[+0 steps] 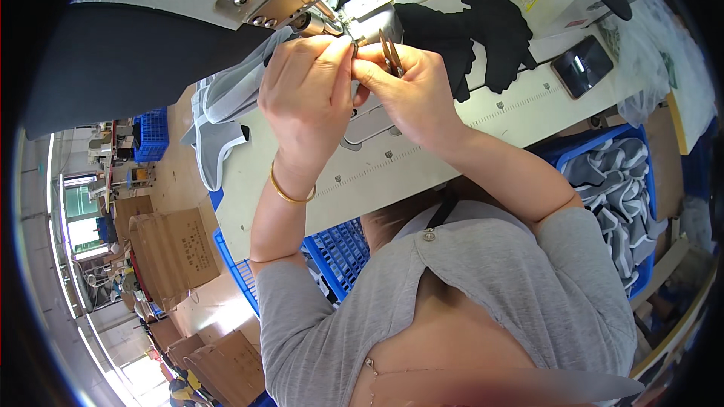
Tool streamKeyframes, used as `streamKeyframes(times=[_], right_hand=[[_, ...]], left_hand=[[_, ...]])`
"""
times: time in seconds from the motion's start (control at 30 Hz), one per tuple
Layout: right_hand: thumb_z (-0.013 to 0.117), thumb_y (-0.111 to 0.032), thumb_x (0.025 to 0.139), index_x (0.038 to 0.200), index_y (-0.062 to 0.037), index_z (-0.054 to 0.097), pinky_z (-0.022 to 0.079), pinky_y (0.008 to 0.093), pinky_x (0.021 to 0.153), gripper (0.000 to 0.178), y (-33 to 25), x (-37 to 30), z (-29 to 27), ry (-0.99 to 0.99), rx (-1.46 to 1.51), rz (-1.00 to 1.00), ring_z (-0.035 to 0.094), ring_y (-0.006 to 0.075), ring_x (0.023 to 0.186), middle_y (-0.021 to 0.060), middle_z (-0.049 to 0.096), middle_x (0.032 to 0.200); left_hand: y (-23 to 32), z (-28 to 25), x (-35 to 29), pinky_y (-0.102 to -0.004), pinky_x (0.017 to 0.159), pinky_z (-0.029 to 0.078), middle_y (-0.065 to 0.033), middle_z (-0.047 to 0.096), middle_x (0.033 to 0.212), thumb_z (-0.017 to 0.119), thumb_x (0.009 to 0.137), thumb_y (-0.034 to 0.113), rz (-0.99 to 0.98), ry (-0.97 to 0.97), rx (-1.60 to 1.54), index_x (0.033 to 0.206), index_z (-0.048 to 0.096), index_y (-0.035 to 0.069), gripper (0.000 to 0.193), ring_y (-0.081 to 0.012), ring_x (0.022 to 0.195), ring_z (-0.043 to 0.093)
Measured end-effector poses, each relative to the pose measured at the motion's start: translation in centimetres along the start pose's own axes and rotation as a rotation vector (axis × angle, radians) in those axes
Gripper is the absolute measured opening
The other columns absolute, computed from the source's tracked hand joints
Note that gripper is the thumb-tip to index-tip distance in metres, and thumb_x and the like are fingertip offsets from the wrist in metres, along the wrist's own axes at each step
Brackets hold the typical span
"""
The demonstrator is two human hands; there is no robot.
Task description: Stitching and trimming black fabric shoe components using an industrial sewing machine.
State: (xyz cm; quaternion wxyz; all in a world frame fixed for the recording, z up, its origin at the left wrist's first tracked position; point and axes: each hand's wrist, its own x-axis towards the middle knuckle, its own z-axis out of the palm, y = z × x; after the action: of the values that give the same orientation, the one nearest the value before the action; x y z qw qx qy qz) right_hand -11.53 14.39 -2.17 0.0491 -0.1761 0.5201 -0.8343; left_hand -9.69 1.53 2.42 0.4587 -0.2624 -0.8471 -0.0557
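Note:
Both my hands meet just under the needle area of a sewing machine (pixel 290 11). My left hand (pixel 305 94) is closed in a pinch, its fingertips at a small dark bit I cannot make out. My right hand (pixel 415 98) is closed around small scissors (pixel 392 56), blades pointing up toward the machine; its thumb and forefinger almost touch my left fingertips. Beside my left hand, a grey fabric piece with pale edging (pixel 219 124) hangs over the table's left edge. Black fabric pieces (pixel 490 34) lie to the right of the machine.
The pale worktable (pixel 445 154) carries a printed ruler scale along its front. A phone (pixel 582 66) lies at its right end. Blue baskets stand below, one basket (pixel 645 256) full of grey pieces at right, another basket (pixel 339 256) under the table. Cardboard boxes (pixel 173 256) stand at left.

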Motion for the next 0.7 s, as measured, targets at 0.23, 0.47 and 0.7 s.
streamKeyframes(times=[0.23, 0.47, 0.7], right_hand=[[0.056, -0.009, 0.093, 0.09, 0.0017, 0.067, 0.038, 0.0212, 0.051, 0.015, -1.0, -0.8, -0.3, -0.05, -0.038, 0.084, 0.049, 0.0021, 0.06, -0.0022, 0.059, 0.067], [0.054, -0.008, 0.093, 0.093, -0.0003, 0.066, 0.032, 0.0215, 0.05, 0.014, -1.2, -0.7, 0.2, -0.088, 0.141, 0.089, 0.042, 0.0004, 0.061, -0.006, 0.053, 0.067], [0.05, -0.005, 0.093, 0.094, -0.001, 0.064, 0.033, 0.0202, 0.052, 0.014, -2.3, -1.1, 1.1, -0.062, 0.217, 0.21, 0.042, 0.0005, 0.065, -0.006, 0.054, 0.073]], left_hand=[[0.1, 0.2, 0.0, -0.0321, 0.066, 0.053, -0.0069, 0.066, 0.08, 0.076, 0.07, -0.003, -0.078, 0.048, -0.081, 0.083, 0.071, -0.001, 0.014, -0.0232, 0.074, 0.064], [0.5, -0.9, -0.3, -0.0332, 0.075, 0.053, -0.0098, 0.07, 0.092, 0.068, 0.076, -0.008, -0.111, -0.067, -0.083, 0.095, 0.073, -0.002, 0.02, -0.0246, 0.083, 0.066], [0.8, -1.2, -1.1, -0.0378, 0.085, 0.052, -0.0141, 0.068, 0.103, 0.059, 0.077, -0.008, -0.151, -0.135, -0.041, 0.104, 0.071, -0.005, 0.03, -0.0298, 0.095, 0.065]])
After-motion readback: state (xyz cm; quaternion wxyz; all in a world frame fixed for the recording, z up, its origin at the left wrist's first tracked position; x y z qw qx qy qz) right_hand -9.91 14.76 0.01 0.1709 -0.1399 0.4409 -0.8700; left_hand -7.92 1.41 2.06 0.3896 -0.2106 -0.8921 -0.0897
